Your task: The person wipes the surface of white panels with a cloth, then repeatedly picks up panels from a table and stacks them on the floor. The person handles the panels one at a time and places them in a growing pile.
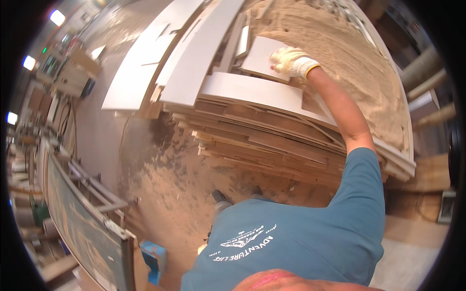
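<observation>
My right hand (pixel 290 61), in a cream knitted glove with a yellow-edged cuff, reaches far forward over a stack of boards. Its fingers curl onto a small white board (pixel 262 54), near that board's right edge. Under and in front of it lies a longer white strip (pixel 252 89). Of my left hand (pixel 201 249), only a pale bit of glove shows low beside my shirt; the shirt hides its fingers.
Long white panels (pixel 141 63) lie at the left of the brown board stack (pixel 262 140). Sawdust covers a large sheet (pixel 359 72) at the right. A dark-faced panel (pixel 82 218) and a blue bin (pixel 154 259) stand at lower left. Dusty floor (pixel 170 194) surrounds my feet.
</observation>
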A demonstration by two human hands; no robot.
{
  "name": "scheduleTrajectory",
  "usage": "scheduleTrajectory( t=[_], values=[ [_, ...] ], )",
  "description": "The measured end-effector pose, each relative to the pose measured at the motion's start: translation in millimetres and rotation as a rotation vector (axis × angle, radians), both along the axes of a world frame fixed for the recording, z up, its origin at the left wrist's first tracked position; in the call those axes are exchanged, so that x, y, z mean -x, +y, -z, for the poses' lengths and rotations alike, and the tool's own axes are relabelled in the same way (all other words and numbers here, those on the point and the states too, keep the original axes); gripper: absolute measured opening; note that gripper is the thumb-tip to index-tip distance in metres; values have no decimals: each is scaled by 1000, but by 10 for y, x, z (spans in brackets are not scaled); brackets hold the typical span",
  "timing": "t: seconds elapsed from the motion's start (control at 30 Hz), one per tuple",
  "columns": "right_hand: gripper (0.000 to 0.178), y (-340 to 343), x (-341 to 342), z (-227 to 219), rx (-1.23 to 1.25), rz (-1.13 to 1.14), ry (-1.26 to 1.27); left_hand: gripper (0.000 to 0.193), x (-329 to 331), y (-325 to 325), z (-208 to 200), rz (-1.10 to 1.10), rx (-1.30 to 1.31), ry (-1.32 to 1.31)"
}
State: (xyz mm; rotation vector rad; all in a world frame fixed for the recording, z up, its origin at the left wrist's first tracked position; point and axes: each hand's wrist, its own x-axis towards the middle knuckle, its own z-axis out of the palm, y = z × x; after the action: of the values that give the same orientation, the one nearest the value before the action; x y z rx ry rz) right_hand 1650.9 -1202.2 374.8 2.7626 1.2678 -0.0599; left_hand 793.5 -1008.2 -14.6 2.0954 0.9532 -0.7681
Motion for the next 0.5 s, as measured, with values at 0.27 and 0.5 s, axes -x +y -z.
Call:
scheduleTrajectory(
  t=[0.27,0.5],
  values=[
    [67,184,-1095,823,-1,-117,-43,30,451,-81,34,-404,-125,246],
    [56,807,-433,-270,593,-14,-111,55,991,-351,318,-886,-120,81]
  ],
)
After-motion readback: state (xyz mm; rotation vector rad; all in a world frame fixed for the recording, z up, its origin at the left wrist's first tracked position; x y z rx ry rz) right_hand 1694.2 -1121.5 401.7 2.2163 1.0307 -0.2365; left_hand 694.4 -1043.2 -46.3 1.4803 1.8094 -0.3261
